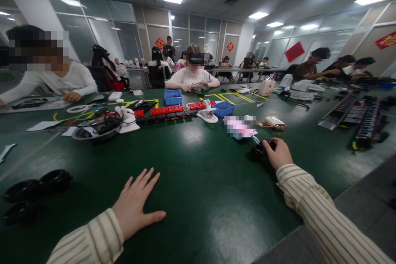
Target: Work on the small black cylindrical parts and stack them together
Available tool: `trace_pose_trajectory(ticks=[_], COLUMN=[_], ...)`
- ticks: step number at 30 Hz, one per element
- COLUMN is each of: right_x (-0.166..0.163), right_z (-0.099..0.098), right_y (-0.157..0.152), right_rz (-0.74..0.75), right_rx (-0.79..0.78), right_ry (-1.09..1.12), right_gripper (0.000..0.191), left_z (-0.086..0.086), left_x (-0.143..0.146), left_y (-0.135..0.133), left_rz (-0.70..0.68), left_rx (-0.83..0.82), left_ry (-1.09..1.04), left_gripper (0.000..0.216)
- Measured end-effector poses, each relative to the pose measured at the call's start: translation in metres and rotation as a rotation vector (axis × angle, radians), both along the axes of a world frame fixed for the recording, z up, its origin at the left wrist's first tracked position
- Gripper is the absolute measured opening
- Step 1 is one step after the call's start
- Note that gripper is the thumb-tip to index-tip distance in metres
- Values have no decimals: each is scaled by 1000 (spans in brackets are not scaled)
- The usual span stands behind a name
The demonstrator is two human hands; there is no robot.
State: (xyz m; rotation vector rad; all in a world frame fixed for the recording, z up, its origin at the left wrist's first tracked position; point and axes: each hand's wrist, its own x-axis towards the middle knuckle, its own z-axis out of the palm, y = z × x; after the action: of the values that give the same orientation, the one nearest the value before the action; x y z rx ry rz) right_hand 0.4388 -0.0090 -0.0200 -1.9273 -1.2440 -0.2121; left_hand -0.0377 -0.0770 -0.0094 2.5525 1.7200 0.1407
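Small black round part (259,150) gripped by right hand (278,153); left hand (136,204) flat, released

Both my arms are clothed to the wrist in one long-sleeved shirt of cream cloth with thin dark stripes running along the arm. Left sleeve (89,241): the stripes show broad and soft, and the cuff is a turned band that crosses them at the wrist. Right sleeve (321,218): same cloth, finer stripes, creased along the forearm, with the cuff snug at the wrist. Left hand (136,206) and right hand (280,154): bare.
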Motion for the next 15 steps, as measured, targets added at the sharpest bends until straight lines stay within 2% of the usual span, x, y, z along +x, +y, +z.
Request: trace_pose_trajectory(ticks=[7,15], right_x=[-6,-3], right_z=[8,11], right_y=[-9,-4], right_rz=[-32,99], right_rx=[74,84], right_ry=[14,-72], right_gripper=[49,46], left_z=[1,1], left_x=[1,0], left_y=[0,0], left_rz=[6,7], left_rx=[-18,-22], left_ry=[17,8], left_gripper=[90,89])
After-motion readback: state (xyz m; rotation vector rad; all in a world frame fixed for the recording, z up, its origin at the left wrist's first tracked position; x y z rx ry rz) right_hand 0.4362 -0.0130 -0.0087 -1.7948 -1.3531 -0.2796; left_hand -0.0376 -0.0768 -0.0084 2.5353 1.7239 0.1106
